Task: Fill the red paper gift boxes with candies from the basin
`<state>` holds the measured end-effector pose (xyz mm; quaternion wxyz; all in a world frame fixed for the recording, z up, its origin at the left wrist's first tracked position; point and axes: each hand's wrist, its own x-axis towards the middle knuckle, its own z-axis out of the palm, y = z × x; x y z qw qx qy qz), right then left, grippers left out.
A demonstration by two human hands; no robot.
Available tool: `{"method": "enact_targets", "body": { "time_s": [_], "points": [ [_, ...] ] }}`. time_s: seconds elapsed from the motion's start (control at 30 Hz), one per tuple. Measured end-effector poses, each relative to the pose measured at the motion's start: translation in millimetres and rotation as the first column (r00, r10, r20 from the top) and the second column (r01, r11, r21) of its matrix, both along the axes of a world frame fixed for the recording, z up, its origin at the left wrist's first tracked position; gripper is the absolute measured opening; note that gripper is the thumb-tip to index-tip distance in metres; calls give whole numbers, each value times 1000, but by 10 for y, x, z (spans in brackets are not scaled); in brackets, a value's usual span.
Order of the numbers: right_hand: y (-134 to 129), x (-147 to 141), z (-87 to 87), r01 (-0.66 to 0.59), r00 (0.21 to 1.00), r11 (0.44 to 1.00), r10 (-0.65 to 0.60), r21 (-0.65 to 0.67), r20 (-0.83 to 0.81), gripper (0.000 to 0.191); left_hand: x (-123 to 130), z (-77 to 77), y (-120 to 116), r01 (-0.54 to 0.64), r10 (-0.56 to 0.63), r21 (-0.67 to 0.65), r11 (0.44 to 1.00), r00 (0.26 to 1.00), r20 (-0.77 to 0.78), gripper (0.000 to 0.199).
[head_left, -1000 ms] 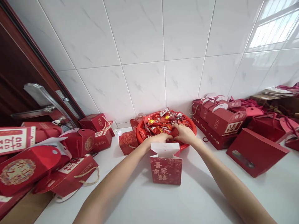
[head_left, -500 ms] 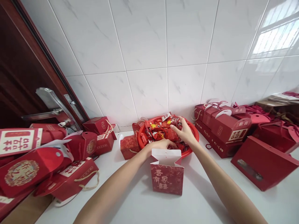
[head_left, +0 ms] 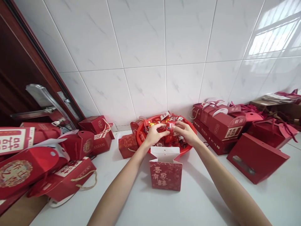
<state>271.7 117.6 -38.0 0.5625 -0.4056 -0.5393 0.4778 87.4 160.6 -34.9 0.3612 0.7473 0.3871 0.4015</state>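
Both hands are over a red basket (head_left: pixel 193 147) full of red-wrapped candies (head_left: pixel 152 121). My left hand (head_left: pixel 156 134) has thumb and fingers closed at the left side of a small red packet (head_left: pixel 170 126). At the packet's right side are the fingers of my right hand (head_left: pixel 185 131), also closed on it. Just in front of the basket stands a red patterned box (head_left: pixel 166 175), upright with its white-lined top open.
A small red box (head_left: pixel 127 146) touches the basket's left side. Many red gift boxes (head_left: pixel 76 175) are piled at the left, near a door handle (head_left: pixel 47 110). More boxes (head_left: pixel 225 125) and a tilted red box (head_left: pixel 257 158) stand at the right. Behind is a tiled wall (head_left: pixel 143 94).
My left hand has risen from the near side of the basket, and both hands have met at a small red packet. The view has shifted slightly.
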Motion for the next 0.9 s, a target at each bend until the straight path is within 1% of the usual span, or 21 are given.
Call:
{"method": "enact_targets", "body": {
  "time_s": [0.07,0.1,0.2,0.33,0.43,0.53,0.57,0.63,0.7,0.73,0.77,0.8,0.83,0.87,0.9],
  "points": [
    [-16,-8,18,-76,996,997,75,12,42,47,0,-16,0,62,-62,14,998,998,19,39],
    [-14,-7,17,-84,996,996,84,20,42,47,1,-24,1,82,-82,21,996,996,30,41],
    [26,6,-22,-22,999,1000,23,16,-28,49,4,-43,8,88,-90,32,996,994,63,44],
    [70,26,-73,48,994,999,-48,-2,-94,48,8,-72,34,111,-111,2,994,989,96,41],
    [50,28,-58,96,987,995,-95,-3,-127,47,7,-112,77,131,-131,11,991,984,118,41],
    [25,20,-31,141,972,990,-143,-26,-184,46,-7,-154,126,122,-128,57,991,986,105,43],
    [23,17,-26,162,964,986,-166,-35,-209,45,-14,-162,137,90,-97,80,993,991,91,47],
    [30,13,-22,222,938,974,-227,-50,-263,43,-31,-166,144,-42,34,137,990,998,59,60],
    [46,15,-22,292,905,954,-297,-62,-304,42,-41,-152,126,-195,195,201,960,981,20,73],
    [53,17,-21,320,891,945,-324,-66,-320,42,-40,-140,107,-234,242,237,943,970,-4,74],
    [59,20,-18,340,878,938,-343,-69,-333,41,-34,-128,82,-226,244,271,936,969,-36,68],
    [62,23,-14,354,869,932,-357,-72,-344,41,-23,-116,53,-170,201,290,942,977,-78,57],
    [63,25,-8,365,860,928,-367,-77,-355,41,-7,-106,22,-71,112,279,958,985,-133,44],
    [62,27,-2,374,850,924,-377,-81,-368,40,13,-99,-8,62,-15,231,971,980,-200,35],
    [59,28,5,386,839,919,-386,-82,-383,39,34,-93,-35,210,-163,148,966,947,-276,29]
  ]
}}
